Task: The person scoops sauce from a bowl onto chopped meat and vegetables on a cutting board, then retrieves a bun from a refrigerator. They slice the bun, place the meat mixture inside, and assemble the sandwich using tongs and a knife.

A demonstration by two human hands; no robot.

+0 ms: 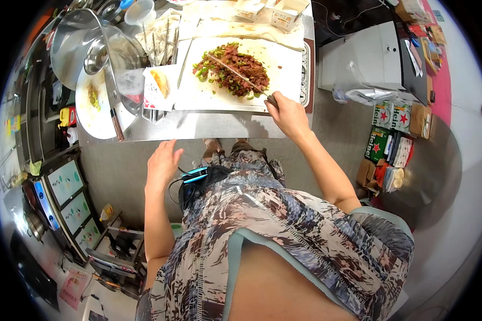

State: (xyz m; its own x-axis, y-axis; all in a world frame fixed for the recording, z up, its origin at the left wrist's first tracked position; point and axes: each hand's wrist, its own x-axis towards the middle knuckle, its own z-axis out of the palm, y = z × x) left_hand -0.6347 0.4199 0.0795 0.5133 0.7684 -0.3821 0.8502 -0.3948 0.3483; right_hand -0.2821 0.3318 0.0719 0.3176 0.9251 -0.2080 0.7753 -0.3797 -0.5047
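Observation:
My right hand [288,114] grips the dark handle of a kitchen knife [239,75], whose long blade lies across a heap of chopped brown meat and green pepper [241,66]. The heap sits on a white cutting board [286,86], with a few bits scattered around it. Just off the front edge of the metal table [213,127] hangs my left hand [163,163], fingers apart and holding nothing. To the left of the board, a filled flatbread in a paper sleeve [157,86] stands at an angle. A second long blade [186,62] rests along the board's left side.
A white round plate [89,120] with food scraps lies at the left, beside a brown-handled tool [117,125] and a clear dome cover [70,48]. Paper boxes [288,16] stand behind the board. A white cabinet [359,60] is to the right, stacked drawers [65,180] to the left.

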